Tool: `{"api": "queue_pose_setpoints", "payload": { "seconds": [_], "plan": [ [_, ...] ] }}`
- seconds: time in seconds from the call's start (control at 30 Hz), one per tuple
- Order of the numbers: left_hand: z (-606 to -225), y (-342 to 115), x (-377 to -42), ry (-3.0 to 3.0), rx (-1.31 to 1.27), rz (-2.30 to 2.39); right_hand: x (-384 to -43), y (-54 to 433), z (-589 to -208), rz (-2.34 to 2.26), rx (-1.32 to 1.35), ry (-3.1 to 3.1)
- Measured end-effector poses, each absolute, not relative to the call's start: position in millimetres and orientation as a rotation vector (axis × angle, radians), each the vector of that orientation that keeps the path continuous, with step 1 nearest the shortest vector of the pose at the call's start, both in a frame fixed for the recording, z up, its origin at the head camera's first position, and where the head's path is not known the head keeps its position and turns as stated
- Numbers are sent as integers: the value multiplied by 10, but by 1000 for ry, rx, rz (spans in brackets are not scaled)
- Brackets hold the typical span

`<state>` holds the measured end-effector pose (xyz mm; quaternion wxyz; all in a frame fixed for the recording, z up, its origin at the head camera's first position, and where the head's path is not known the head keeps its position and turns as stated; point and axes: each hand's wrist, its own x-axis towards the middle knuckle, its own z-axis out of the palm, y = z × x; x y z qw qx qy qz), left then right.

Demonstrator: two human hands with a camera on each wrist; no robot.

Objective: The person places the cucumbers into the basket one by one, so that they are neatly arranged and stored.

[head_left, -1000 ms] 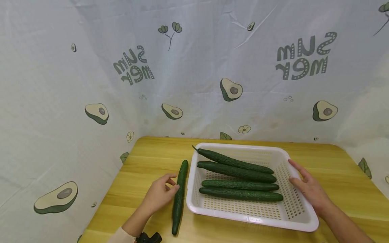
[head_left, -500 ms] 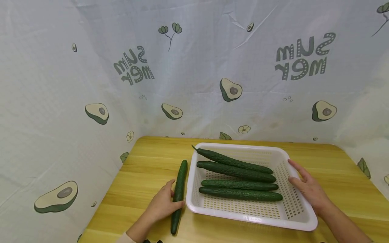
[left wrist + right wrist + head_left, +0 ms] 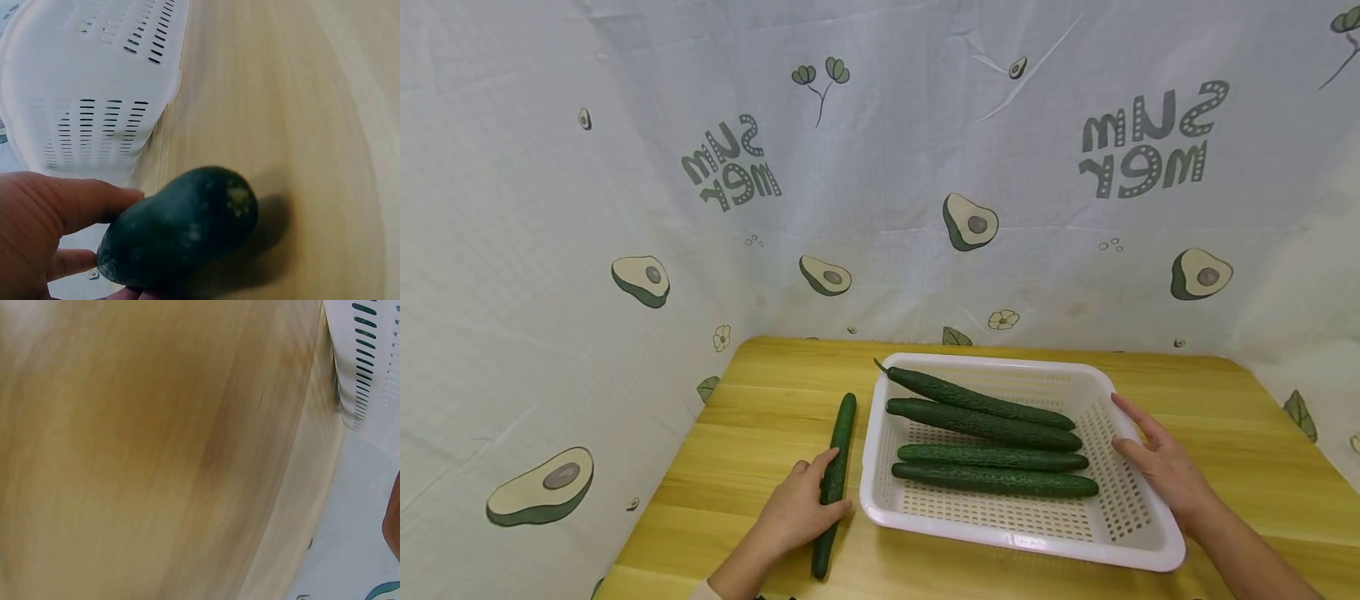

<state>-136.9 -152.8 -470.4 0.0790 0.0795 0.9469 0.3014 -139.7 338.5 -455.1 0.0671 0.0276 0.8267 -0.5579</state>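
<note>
My left hand grips a long dark green cucumber that lies lengthwise on the table, left of the white basket. In the left wrist view, the thumb is on one side of the cucumber and other fingers show below it. Its blunt end points at that camera. My right hand holds the right side of the white plastic basket, thumb lapped over the rim and index finger along the outside; the other fingers are hidden. Inside the basket, several cucumbers lie crosswise, the rearmost with its stem over the left rim.
The yellow wood-grain table runs back to a pale curtain printed with avocados, which also hangs along the left side. In the right wrist view, the basket's slotted wall stands at the upper right beside bare table top.
My left hand has moved toward the near end of the loose cucumber and closed round it. The cucumber has shifted slightly left. My right hand and the basket have stayed nearly still.
</note>
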Motion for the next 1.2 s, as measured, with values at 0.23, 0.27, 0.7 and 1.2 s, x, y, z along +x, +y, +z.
{"api": "queue_pose_setpoints", "payload": {
  "seconds": [0.23, 0.27, 0.7, 1.2],
  "plan": [
    [-4707, -1572, -1378, 2815, 232, 974, -1400, 3385, -4562, -1685, 90, 2499],
    [-4708, -1583, -1380, 2804, 223, 1001, -1400, 3384, -4564, -1689, 90, 2499],
    [-4695, -1649, -1376, 2530, 126, 1392, -1382, 3374, -4571, -1681, 79, 2526],
    [-4703, -1642, -1367, 2564, 57, 1565, -1380, 3372, -4569, -1680, 73, 2533]
  ]
}}
